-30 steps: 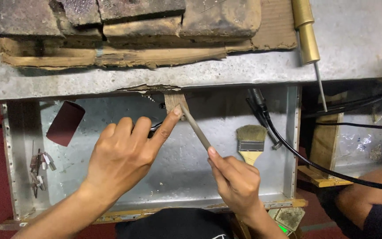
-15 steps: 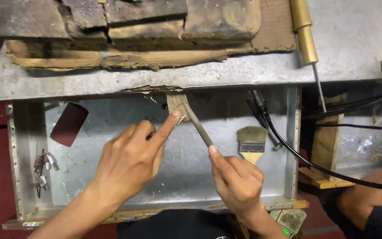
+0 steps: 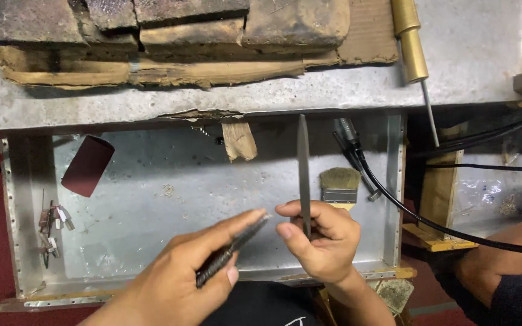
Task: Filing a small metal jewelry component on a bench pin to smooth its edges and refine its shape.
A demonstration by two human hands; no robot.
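Two hands work over a shallow metal tray (image 3: 25, 199) in the one head view we have. Our right hand (image 3: 321, 241) is closed around the lower end of a slim grey file (image 3: 302, 169): thumb and forefinger meet across the shaft, the other fingers curl behind it. The file stands nearly upright in the picture, its point up near the bench edge (image 3: 273, 99) and its upper length bare above the fist.

Our left hand (image 3: 182, 284) is partly closed (not a tight fist) on a dark ridged tool (image 3: 228, 256), which lies along the palm and slants up to the right. The forefinger stretches along it, the thumb presses from below, and the tool's tip nearly reaches the right thumb; we cannot tell whether the two touch.

Just right of the file a small brush (image 3: 339, 184) lies on the tray floor, bristles up. A black cable (image 3: 406, 208) runs past it and off to the right. A wooden peg (image 3: 239, 140) juts from under the bench edge, left of the file's point. A dark red strip (image 3: 87, 165) lies at the tray's left, with a few small metal bits (image 3: 52, 223) below it.

On the bench sit bricks (image 3: 170, 27) on ragged cardboard (image 3: 152, 71), and a brass-handled tool (image 3: 412, 45) to the right. Another person's arm (image 3: 502, 265) shows at lower right.
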